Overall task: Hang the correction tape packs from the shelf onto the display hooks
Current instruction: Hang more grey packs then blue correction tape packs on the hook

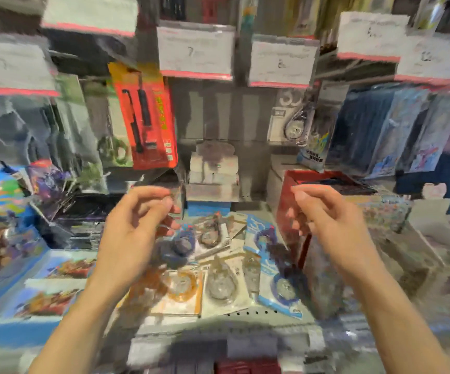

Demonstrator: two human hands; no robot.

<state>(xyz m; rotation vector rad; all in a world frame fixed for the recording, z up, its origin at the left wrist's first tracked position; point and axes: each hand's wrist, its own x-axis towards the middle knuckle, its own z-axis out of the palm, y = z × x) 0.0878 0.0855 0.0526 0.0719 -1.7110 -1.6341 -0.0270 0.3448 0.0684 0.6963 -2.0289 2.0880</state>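
The view is smeared by motion. My left hand [140,220] hovers over the shelf with curled fingers, and its thumb and forefinger seem to pinch the clear top edge of a correction tape pack [180,245] with a dark blue dispenser hanging below them. Level with it, my right hand [323,217] is raised with loosely bent fingers and nothing in it. Several more correction tape packs lie flat on the shelf [218,315]: an orange one [180,288], a grey one [221,284] and a blue one [282,282]. One pack [295,122] hangs on a hook at the upper right.
White price tags [195,51] with red lower edges line the hook row above. An orange pen pack [148,117] hangs at the left. A red box [307,209] stands close behind my right hand, small boxes [213,171] are stacked at the back centre, and a globe [0,190] sits far left.
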